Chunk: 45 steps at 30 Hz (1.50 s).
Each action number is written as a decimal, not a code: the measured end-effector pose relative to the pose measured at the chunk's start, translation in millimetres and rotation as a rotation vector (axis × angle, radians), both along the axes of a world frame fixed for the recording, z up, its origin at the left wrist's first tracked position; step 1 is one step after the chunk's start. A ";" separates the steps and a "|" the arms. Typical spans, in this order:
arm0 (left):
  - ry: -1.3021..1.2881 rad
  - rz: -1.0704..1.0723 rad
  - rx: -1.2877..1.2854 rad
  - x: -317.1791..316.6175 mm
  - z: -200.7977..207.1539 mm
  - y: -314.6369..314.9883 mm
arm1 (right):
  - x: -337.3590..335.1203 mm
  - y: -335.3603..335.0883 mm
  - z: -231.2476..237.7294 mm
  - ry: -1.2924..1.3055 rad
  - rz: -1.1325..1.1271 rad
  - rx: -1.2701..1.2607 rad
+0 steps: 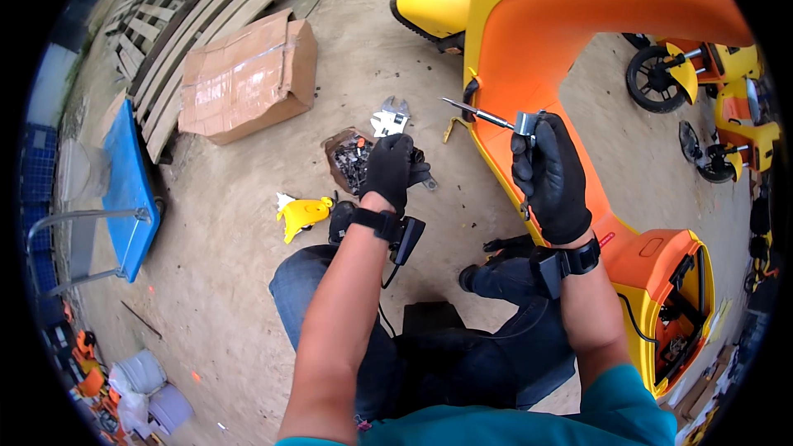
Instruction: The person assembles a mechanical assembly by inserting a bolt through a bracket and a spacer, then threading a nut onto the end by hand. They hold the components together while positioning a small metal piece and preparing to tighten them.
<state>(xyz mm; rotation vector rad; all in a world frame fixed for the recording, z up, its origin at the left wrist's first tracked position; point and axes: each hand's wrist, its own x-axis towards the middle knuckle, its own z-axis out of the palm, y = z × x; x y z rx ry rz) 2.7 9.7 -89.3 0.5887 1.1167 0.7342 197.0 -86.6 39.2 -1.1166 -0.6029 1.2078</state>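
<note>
My right hand [552, 182], in a black glove, is closed around a slim pointed metal tool [479, 111] with a silver cylinder [526, 123] at its near end. It is raised beside the orange-and-yellow scooter body [516, 66], the tip pointing left. My left hand [388, 167], also black-gloved, hangs over the right side of an open brown bag or box of small dark hardware [351, 161]. Its fingers are mostly hidden from above. Just beyond it lies a silver adjustable wrench [391, 116]. Dark tools partly show to its right.
A yellow plastic piece [306, 215] lies near my left knee. Farther left are a cardboard box [239, 74], wooden pallets [198, 16] and a blue platform cart [130, 190]. An open compartment [681, 314] is at the scooter's near end. More yellow scooters [686, 74] stand at right.
</note>
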 end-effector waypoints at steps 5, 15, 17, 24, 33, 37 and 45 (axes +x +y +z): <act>0.459 -0.135 0.224 -32.9 -132.2 -4.9 | -1.9 -5.0 0.1 -0.075 0.086 -0.036; -0.078 0.073 -0.004 -4.9 -49.4 -5.8 | -0.7 0.2 -3.7 -0.112 0.063 -0.055; -0.178 0.017 0.047 4.1 -7.1 -6.7 | -1.3 0.7 -1.9 -0.112 0.069 -0.047; -0.388 -0.250 0.104 -1.4 96.4 -21.6 | -6.1 -3.1 0.4 -0.132 0.050 -0.066; -0.338 -0.144 0.161 -0.1 98.9 -27.4 | -17.9 -3.0 1.1 -0.160 0.100 -0.088; -0.332 -0.146 0.207 0.4 102.2 -21.4 | -19.4 -1.3 -3.5 -0.145 0.114 -0.096; -0.283 -0.040 0.343 3.3 104.2 -18.4 | -26.1 0.3 -0.5 -0.121 0.139 -0.135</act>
